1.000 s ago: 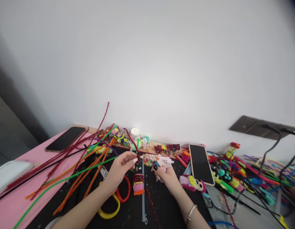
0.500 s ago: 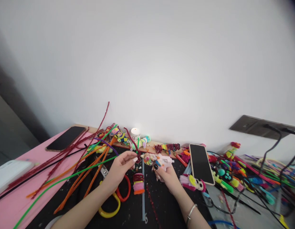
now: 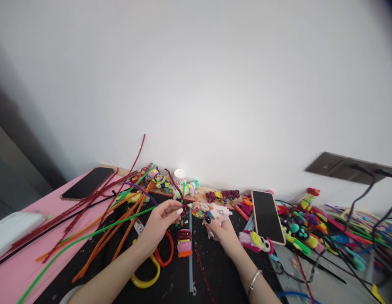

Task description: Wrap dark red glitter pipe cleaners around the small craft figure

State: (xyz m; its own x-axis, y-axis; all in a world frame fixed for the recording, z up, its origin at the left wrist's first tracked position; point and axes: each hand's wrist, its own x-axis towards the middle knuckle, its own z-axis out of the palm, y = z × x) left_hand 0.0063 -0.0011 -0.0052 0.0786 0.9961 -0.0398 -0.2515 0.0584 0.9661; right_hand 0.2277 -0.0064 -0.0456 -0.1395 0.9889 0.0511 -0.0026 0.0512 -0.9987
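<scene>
My left hand (image 3: 161, 221) pinches a dark red tinsel pipe cleaner (image 3: 175, 184), whose lower end is bunched at the fingertips and whose free end points up and left. Wrapped in my right hand (image 3: 219, 232) is a pale glue gun (image 3: 220, 212). Its front is crusted with colourful fuzz, and its tip points left, close to the pipe cleaner's bunched end; I cannot tell if they touch. Below, on the black mat, lies a coiled pipe-cleaner body (image 3: 184, 243) in dark red, pink and orange. Scissors (image 3: 147, 282) with red and yellow handles rest partly under my left forearm.
A clear glue stick (image 3: 191, 272) lies on the mat. Loose orange pipe cleaners (image 3: 102, 242) spread at left near a black phone (image 3: 87, 183). A pale-framed phone (image 3: 268, 217), a pipe-cleaner doll (image 3: 256, 242) and a tangled pile with cables (image 3: 310, 236) sit right. A paper cup (image 3: 180, 177) stands by the wall.
My right hand and the glue gun have shifted very slightly right. My left hand stays in place with the pipe cleaner.
</scene>
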